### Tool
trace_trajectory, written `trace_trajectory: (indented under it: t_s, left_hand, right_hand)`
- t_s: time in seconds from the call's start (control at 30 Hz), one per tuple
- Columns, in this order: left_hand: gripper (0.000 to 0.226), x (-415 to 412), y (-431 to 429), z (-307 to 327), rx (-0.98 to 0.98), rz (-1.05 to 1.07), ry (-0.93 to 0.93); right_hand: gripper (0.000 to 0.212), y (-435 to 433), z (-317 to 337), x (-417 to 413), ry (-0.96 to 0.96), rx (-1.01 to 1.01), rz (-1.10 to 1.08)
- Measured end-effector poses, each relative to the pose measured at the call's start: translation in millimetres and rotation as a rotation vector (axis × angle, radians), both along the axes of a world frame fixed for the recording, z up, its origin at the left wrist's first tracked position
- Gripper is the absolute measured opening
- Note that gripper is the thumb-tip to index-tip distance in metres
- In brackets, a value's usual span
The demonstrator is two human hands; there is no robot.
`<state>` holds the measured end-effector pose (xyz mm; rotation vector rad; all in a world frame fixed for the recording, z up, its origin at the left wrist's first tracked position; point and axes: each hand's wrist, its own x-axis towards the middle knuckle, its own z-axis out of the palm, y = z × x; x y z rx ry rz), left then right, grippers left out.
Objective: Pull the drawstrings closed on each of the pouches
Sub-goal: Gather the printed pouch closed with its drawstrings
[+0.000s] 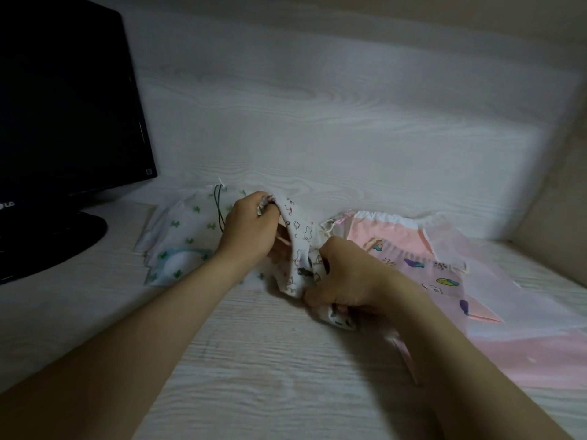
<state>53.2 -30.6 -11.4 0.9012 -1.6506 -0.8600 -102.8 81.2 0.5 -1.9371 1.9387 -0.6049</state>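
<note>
A small white pouch with cartoon animal prints (301,249) is stretched between both hands above the middle of the desk. My left hand (249,230) grips its gathered upper end. My right hand (346,277) clutches its lower end, where a pink ribbon (405,354) trails toward me. Left of it lies a white pouch with green clover prints (181,236) and a dark green drawstring (219,211). On the right lies a pink pouch with cartoon prints (413,258), its white top hem gathered.
A black LG monitor (63,106) on a round stand (47,242) occupies the left side. The pale wood-grain desk (254,360) meets a wood-grain back wall (317,122). A beige side wall (559,201) closes the right. More pink fabric (533,357) covers the right desk.
</note>
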Motion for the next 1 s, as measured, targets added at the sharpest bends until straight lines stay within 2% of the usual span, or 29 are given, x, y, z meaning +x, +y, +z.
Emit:
trace_trajectory:
  t_s: [0.07, 0.13, 0.2, 0.27, 0.33, 0.4, 0.5, 0.57, 0.63, 0.67, 0.73, 0.83, 0.9, 1.0]
  left_hand:
    - [0.025, -2, 5, 2, 0.044, -0.057, 0.117]
    - [0.03, -3, 7, 6, 0.002, -0.071, 0.19]
    - [0.037, -2, 7, 6, -0.09, -0.053, 0.211]
    - [0.043, -3, 4, 4, -0.178, -0.039, 0.21]
    - [0.048, -2, 4, 1, -0.253, -0.025, 0.177]
    - [0.043, 0, 4, -2, -0.388, 0.009, 0.081]
    - [0.026, 4, 3, -6, -0.543, 0.066, -0.184]
    - [0.025, 6, 3, -10, -0.572, 0.093, -0.393]
    - [0.024, 6, 2, -14, -0.542, 0.083, -0.565]
    - [0.025, 6, 0, -16, -0.516, 0.064, -0.62]
    - [0.029, 7, -4, -18, -0.468, -0.012, -0.68]
    - [0.031, 8, -4, -20, -0.454, -0.229, -0.704]
    - [0.034, 8, -1, -22, -0.405, -0.343, -0.755]
    - [0.036, 6, 5, -21, -0.325, -0.403, -0.822]
  right_hand:
    - [0.013, -10, -6, -5, 0.087, -0.172, -0.061]
    - [0.012, -18, -12, -10, 0.077, -0.363, -0.118]
    - [0.012, -22, -14, -10, -0.063, -0.469, -0.19]
    - [0.014, -23, -12, -10, -0.291, -0.483, -0.249]
    - [0.017, -22, -11, -10, -0.372, -0.506, -0.274]
    - [0.017, -24, -13, -18, -0.359, -0.467, -0.298]
    - [0.01, -23, -16, -19, -0.364, -0.37, -0.232]
    - [0.014, -21, -16, -18, -0.391, -0.385, -0.18]
    - [0.03, -18, -14, -16, -0.568, -0.383, -0.194]
    - [0.026, -19, -14, -16, -0.609, -0.404, -0.195]
    - [0.005, -18, -12, -15, -0.498, -0.471, -0.184]
    - [0.028, -21, -16, -18, -0.3, -0.468, -0.296]
    - [0.033, -18, -12, -17, -0.363, -0.406, -0.391]
    - [0.034, -18, -3, -15, -0.603, -0.246, -0.407]
